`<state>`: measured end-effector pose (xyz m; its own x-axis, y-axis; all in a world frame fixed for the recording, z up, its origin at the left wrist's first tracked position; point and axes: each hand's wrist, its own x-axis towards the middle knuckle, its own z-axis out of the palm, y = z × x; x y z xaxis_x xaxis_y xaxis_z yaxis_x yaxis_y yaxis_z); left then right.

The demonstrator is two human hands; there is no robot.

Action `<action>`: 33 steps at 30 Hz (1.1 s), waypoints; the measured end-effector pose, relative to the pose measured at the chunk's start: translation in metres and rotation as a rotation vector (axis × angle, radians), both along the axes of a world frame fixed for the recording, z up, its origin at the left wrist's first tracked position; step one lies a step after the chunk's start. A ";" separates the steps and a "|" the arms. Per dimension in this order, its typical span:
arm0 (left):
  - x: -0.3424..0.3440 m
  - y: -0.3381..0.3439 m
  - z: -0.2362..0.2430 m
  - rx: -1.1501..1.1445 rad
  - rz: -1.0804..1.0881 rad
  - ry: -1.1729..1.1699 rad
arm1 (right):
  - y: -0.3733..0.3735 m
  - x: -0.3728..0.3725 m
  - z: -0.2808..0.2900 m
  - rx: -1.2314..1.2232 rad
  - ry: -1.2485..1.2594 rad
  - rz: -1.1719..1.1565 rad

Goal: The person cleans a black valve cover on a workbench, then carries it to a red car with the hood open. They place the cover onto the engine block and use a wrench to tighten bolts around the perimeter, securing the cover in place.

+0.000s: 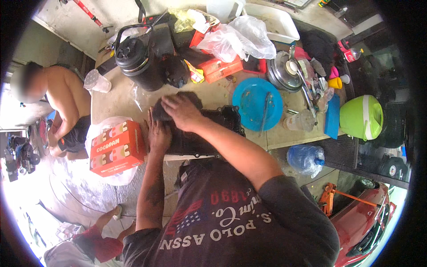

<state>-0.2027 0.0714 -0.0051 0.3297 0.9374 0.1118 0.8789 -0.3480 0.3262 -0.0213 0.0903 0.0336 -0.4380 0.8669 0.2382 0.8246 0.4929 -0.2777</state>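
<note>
A black oil pan, rectangular with a rim of bolt holes, lies at the table's near edge in front of my body. My left hand grips its left end, fingers stretched along the rim. Over the pan's far left corner, my right hand presses a dark rag, its fingers bent on the cloth. My right forearm crosses above the pan and hides part of it. An orange-red box on a white plastic bag sits just left of my left hand.
Beyond the pan stand a black lidded jug and an orange carton. A blue plate with a utensil, a metal pot lid and a green cooler are to the right. One person is at the left, another lower left.
</note>
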 end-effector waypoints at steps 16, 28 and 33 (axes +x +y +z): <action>0.012 -0.008 0.018 -0.089 0.021 0.147 | -0.136 0.158 -0.015 -0.434 -0.344 -0.234; 0.007 -0.014 0.012 -0.089 -0.003 0.185 | -0.284 0.149 0.012 -0.801 -0.099 -0.209; 0.002 -0.013 0.008 -0.062 -0.029 -0.053 | -0.304 0.187 0.031 -1.172 0.386 -0.048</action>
